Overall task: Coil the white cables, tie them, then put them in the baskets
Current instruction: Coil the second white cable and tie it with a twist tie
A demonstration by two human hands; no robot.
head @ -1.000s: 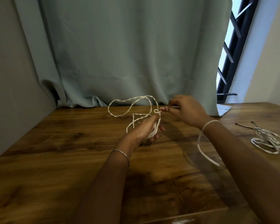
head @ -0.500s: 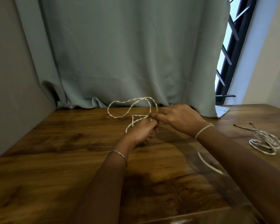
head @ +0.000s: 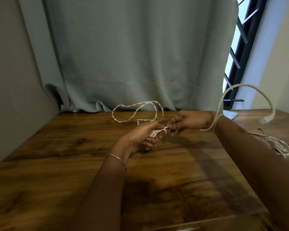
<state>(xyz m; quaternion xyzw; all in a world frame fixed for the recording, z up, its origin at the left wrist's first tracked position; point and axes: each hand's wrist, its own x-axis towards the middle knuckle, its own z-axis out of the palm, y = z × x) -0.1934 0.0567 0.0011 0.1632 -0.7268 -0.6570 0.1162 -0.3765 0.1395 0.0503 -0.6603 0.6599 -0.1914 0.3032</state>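
Note:
Above the middle of the wooden table [head: 60,164], my left hand [head: 143,135] grips a small bundle of white twisted cable [head: 154,132]. Loose loops of that cable [head: 137,110] trail back toward the curtain. My right hand [head: 188,121] pinches a strand of it right at the left hand's fingertips. A white cord [head: 247,90] runs from my right wrist and arcs up through the air to the right. No basket is in view.
A second coiled white cable [head: 277,145] lies at the table's right edge beside a thin black wire [head: 262,131]. A grey-green curtain [head: 123,55] hangs behind the table, a wall stands on the left, and a barred window [head: 238,52] is at the right.
My right hand pulled away to the right from the left hand, still pinching the strand. The cord at my right wrist, hanging low before, has swung up into a high arc.

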